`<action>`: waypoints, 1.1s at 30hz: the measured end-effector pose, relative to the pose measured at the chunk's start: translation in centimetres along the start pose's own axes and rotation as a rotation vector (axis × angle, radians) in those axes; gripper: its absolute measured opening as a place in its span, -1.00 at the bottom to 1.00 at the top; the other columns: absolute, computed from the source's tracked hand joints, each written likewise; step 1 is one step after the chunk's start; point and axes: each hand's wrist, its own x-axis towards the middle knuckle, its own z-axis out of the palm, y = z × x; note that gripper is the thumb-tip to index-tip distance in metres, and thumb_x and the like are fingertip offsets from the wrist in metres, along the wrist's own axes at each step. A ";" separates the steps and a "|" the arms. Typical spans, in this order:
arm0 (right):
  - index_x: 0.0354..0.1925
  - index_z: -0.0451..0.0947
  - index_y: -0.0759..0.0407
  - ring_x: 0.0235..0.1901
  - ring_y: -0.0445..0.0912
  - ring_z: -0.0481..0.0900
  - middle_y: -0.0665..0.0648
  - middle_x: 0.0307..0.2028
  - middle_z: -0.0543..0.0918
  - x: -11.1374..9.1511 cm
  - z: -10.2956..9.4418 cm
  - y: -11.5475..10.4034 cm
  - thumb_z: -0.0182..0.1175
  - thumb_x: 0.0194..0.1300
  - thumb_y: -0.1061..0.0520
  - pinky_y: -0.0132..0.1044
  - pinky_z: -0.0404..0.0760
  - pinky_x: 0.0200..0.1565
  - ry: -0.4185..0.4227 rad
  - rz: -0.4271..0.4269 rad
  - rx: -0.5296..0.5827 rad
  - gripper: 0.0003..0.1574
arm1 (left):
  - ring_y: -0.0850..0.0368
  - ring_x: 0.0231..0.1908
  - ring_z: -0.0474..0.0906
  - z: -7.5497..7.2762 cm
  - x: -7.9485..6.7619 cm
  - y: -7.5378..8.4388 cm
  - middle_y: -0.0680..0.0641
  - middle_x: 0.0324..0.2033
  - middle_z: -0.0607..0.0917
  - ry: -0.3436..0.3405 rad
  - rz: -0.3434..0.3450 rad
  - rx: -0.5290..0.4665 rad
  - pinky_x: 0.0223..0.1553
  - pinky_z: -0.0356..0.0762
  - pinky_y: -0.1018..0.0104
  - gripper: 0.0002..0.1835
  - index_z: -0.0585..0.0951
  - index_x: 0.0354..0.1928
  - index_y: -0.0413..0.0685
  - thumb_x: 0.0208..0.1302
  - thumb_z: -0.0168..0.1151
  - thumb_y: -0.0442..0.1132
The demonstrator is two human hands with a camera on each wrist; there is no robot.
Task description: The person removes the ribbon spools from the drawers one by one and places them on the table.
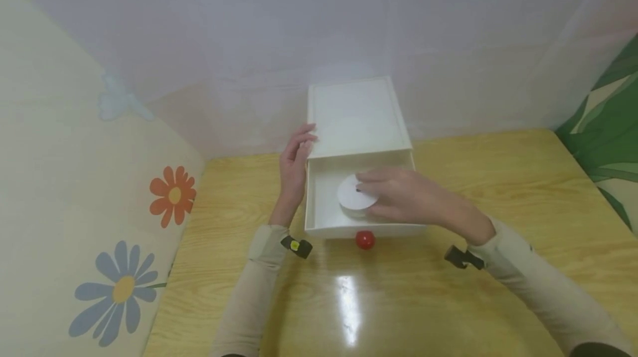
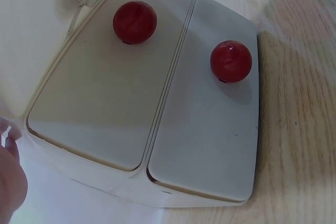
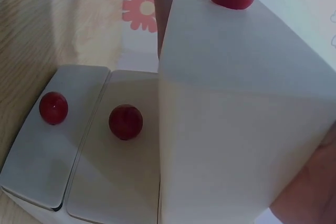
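A white drawer cabinet (image 1: pixel 356 116) stands on the table with its top drawer (image 1: pixel 319 224) pulled out toward me. My right hand (image 1: pixel 408 193) reaches over that drawer and grips a white round object (image 1: pixel 351 196) with a flat top, its fingers and thumb at the right side of it. The object's exact kind cannot be made out. Against the cabinet's upper left edge lies my left hand (image 1: pixel 294 163), its fingers loosely extended and touching the side. A red ball knob (image 1: pixel 365 239) sits on the drawer's front.
Below the pulled-out drawer are two shut drawers, a middle drawer (image 2: pixel 105 87) and a bottom drawer (image 2: pixel 202 124), each with a red knob. The wooden table (image 1: pixel 498 191) extends around the cabinet. A pale curtain-like backdrop (image 1: pixel 249 41) hangs behind, and a flowered panel (image 1: pixel 99 196) stands at left.
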 end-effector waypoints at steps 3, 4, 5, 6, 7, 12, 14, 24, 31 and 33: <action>0.08 0.69 0.27 0.13 0.21 0.67 0.32 0.14 0.68 0.0 0.0 0.0 0.44 0.26 0.01 0.14 0.62 0.22 0.038 -0.001 0.027 -0.49 | 0.00 0.42 0.37 0.0 0.0 0.1 -0.23 0.26 0.61 -0.001 -0.005 0.000 0.53 0.17 0.18 -0.81 0.69 -0.14 -0.10 0.47 0.07 -0.33; 0.07 0.69 0.27 0.13 0.20 0.67 0.31 0.14 0.69 -0.1 -0.1 0.0 0.43 0.26 0.01 0.14 0.61 0.22 0.049 0.001 0.034 -0.50 | -0.01 0.42 0.37 0.0 0.0 0.1 -0.24 0.27 0.60 -0.001 -0.007 0.001 0.53 0.17 0.17 -0.81 0.68 -0.14 -0.15 0.47 0.07 -0.34; 0.06 0.70 0.27 0.12 0.20 0.68 0.30 0.13 0.69 -0.1 -0.2 0.0 0.43 0.26 0.01 0.15 0.61 0.22 0.063 0.003 0.043 -0.51 | -0.02 0.43 0.36 0.0 0.0 0.1 -0.24 0.27 0.60 -0.001 -0.010 0.000 0.53 0.16 0.17 -0.81 0.68 -0.14 -0.18 0.48 0.06 -0.35; 0.05 0.70 0.27 0.12 0.21 0.68 0.30 0.13 0.70 -0.2 -0.2 -0.1 0.43 0.25 0.01 0.15 0.61 0.22 0.081 0.004 0.053 -0.51 | -0.03 0.43 0.36 0.0 0.0 0.1 -0.25 0.28 0.59 0.000 -0.012 -0.002 0.53 0.16 0.16 -0.81 0.67 -0.13 -0.21 0.48 0.05 -0.36; 0.05 0.71 0.27 0.12 0.21 0.68 0.28 0.12 0.70 -0.3 -0.3 -0.1 0.45 0.22 0.01 0.16 0.61 0.22 0.104 0.002 0.059 -0.50 | -0.04 0.43 0.36 0.1 0.0 0.1 -0.25 0.28 0.59 0.002 -0.015 -0.002 0.54 0.15 0.16 -0.81 0.67 -0.13 -0.22 0.48 0.05 -0.37; 0.02 0.73 0.27 0.09 0.21 0.69 0.25 0.10 0.73 -1.1 -0.9 0.0 0.49 0.16 0.04 0.20 0.64 0.16 0.265 -0.029 0.088 -0.50 | -0.01 0.43 0.37 0.1 -0.1 0.1 -0.24 0.28 0.60 0.005 -0.017 0.001 0.53 0.17 0.18 -0.80 0.68 -0.14 -0.16 0.48 0.06 -0.37; 0.01 0.73 0.27 0.09 0.22 0.69 0.25 0.09 0.73 -1.4 -1.3 0.0 0.41 0.28 -0.08 0.21 0.65 0.14 0.330 -0.044 0.097 -0.49 | 0.01 0.42 0.37 0.1 -0.1 0.0 -0.23 0.27 0.60 0.005 -0.012 0.005 0.53 0.17 0.19 -0.81 0.68 -0.13 -0.14 0.48 0.06 -0.36; -0.03 0.73 0.34 -0.03 0.26 0.74 0.29 0.01 0.75 -3.6 -3.6 0.7 0.14 0.47 -0.31 -0.44 0.48 0.30 0.557 -0.036 0.047 -0.28 | 0.01 0.43 0.36 0.1 0.0 -0.2 -0.24 0.26 0.60 0.002 0.002 0.003 0.53 0.16 0.18 -0.80 0.66 -0.12 -0.23 0.48 0.05 -0.35; -0.09 0.76 0.34 0.06 -0.03 0.73 0.29 -0.03 0.77 -5.8 -4.5 2.3 0.24 0.41 -0.31 -0.47 0.54 0.23 0.676 0.052 0.004 -0.29 | 0.01 0.43 0.37 0.1 0.0 -0.3 -0.24 0.26 0.61 0.004 0.015 -0.013 0.53 0.18 0.17 -0.81 0.68 -0.13 -0.15 0.47 0.06 -0.34; -0.12 0.76 0.35 0.12 -0.22 0.67 0.30 -0.06 0.77 -6.4 -4.6 2.6 0.26 0.38 -0.33 -0.47 0.53 0.23 0.710 0.080 -0.001 -0.27 | 0.01 0.42 0.37 0.0 0.0 -0.3 -0.24 0.26 0.61 0.004 0.019 -0.015 0.53 0.18 0.16 -0.80 0.69 -0.14 -0.08 0.47 0.06 -0.33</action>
